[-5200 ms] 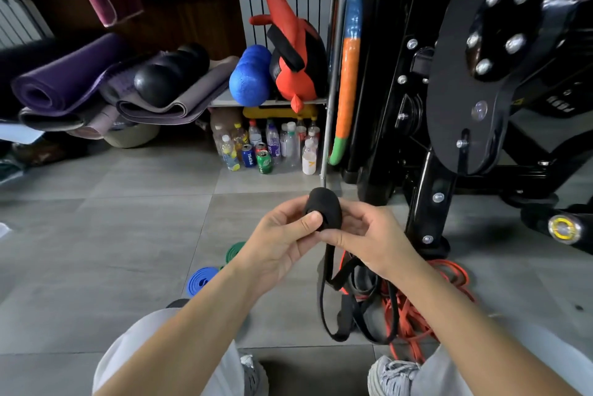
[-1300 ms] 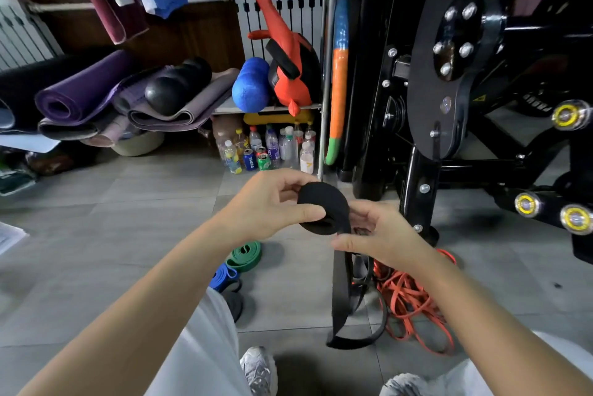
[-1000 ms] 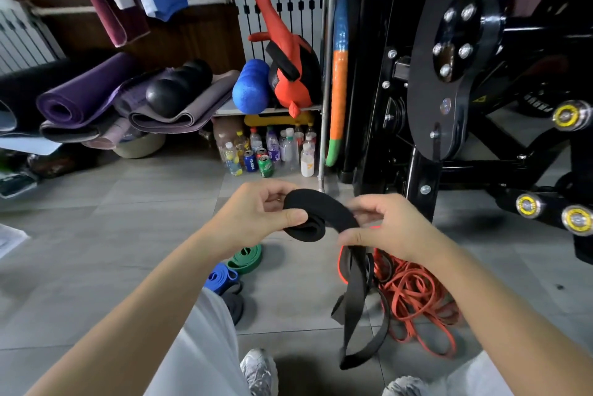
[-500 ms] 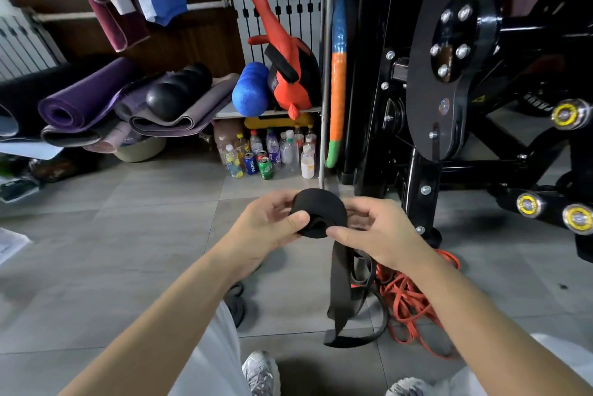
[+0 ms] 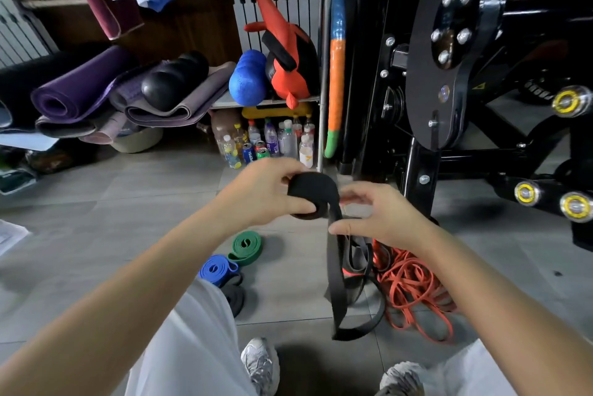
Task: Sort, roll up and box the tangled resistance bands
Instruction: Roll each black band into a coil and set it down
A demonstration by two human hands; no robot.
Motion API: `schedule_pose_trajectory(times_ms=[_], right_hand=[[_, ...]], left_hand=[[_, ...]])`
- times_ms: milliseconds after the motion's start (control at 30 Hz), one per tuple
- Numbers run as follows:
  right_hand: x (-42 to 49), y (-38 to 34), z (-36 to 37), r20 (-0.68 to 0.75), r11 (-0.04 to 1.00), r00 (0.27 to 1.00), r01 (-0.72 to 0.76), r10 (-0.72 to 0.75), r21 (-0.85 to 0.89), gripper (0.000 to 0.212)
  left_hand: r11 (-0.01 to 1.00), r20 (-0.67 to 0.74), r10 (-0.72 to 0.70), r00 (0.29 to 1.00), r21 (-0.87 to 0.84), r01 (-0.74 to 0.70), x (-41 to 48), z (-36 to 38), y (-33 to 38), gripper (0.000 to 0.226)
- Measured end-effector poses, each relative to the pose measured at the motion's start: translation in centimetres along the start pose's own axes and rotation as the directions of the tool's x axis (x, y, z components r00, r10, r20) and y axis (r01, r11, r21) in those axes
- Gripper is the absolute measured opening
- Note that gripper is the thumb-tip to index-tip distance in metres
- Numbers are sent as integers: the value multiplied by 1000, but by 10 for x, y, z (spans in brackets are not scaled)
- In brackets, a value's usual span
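My left hand [image 5: 266,192] grips a partly rolled black resistance band [image 5: 313,192], thumb pressed on the roll's side. My right hand [image 5: 375,219] pinches the band's loose strap just below the roll; the rest hangs down in a loop [image 5: 349,306] toward the floor. A tangle of orange bands [image 5: 414,286] lies on the floor behind the hanging strap. On the tiles to the left lie a rolled green band [image 5: 245,246], a rolled blue band [image 5: 215,272] and a rolled dark band [image 5: 233,298]. No box is in view.
A black weight machine [image 5: 449,75] stands at the right, close to the orange pile. Bottles and cans [image 5: 266,145] stand under a shelf ahead. Rolled yoga mats [image 5: 106,91] lie at the back left. My knees and shoes [image 5: 261,363] fill the bottom.
The black roll has grown thicker as more strap was wound on. My right hand has slid down the strap a little; the rolled green and blue bands show again beside my left arm.
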State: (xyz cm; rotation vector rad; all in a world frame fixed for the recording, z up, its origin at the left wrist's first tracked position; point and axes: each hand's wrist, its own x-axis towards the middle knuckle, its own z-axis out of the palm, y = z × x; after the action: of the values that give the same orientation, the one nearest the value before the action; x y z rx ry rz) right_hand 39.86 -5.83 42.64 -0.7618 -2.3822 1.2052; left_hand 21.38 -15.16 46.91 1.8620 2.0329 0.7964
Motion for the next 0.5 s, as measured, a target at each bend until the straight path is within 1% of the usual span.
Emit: schedule_pose_trajectory(times_ms=[67,100,167,233,300,367,500], right_hand=[[1,2,2,7,997,1000,-3,2,80,49],[3,0,3,-20,988,1000,16,-13,154,51],[10,-7,4,-99,939,994,81,-51,335,49],[19,-19,3,-170,882,981,165,-98,441,38],[31,-31,0,-212,853,968,224,-136,472,32],[43,-45,-6,-241,837,957,263,-162,479,34],[61,-71,-19,-275,822,929,353,-249,447,35]], left_hand=[[972,-27,-24,999,-235,17,-1,-9,-1,31],[928,-35,-26,999,-372,11,-1,-13,0,34],[804,-69,-32,997,-594,-15,-1,-21,0,37],[662,-87,-55,995,-749,-29,-1,-23,1,36],[519,-108,-97,989,-854,-43,1,-24,2,37],[409,-145,-135,980,-909,-79,6,-28,4,35],[254,-204,-156,967,-954,-160,20,-41,7,25]])
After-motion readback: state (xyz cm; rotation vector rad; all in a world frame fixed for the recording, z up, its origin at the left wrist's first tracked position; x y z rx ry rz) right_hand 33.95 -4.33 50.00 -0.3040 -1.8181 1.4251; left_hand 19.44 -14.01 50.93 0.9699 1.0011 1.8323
